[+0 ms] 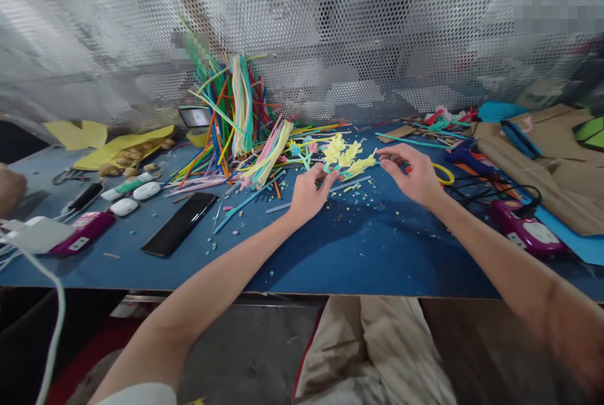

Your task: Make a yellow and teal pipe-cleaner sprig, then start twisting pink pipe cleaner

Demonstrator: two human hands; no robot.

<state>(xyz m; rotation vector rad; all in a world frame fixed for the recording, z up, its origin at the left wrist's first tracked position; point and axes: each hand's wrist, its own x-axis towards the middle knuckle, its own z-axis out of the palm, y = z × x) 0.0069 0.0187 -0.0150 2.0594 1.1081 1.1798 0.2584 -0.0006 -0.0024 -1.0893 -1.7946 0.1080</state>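
Note:
My left hand point(312, 191) is closed, with thumb and fingers pinching the green stem end of a yellow pipe-cleaner flower spray point(336, 151). The spray has several fluffy yellow clusters on green stems and is held just above the table. My right hand point(411, 173) reaches in from the other side; its thumb and index finger come together at the spray's right tip. A yellow ring-shaped handle point(444, 173) shows just behind the right hand; whether the hand touches it is hidden. Small blue and pink pipe-cleaner flowers point(306, 152) lie behind my left hand.
Upright bundles of coloured pipe cleaners point(240, 109) stand back left. A black phone point(180, 224) lies at left, near a purple power strip point(82, 233). Cardboard point(533, 166) and another purple strip point(526, 229) are at right. A perforated metal panel point(353, 27) closes off the back.

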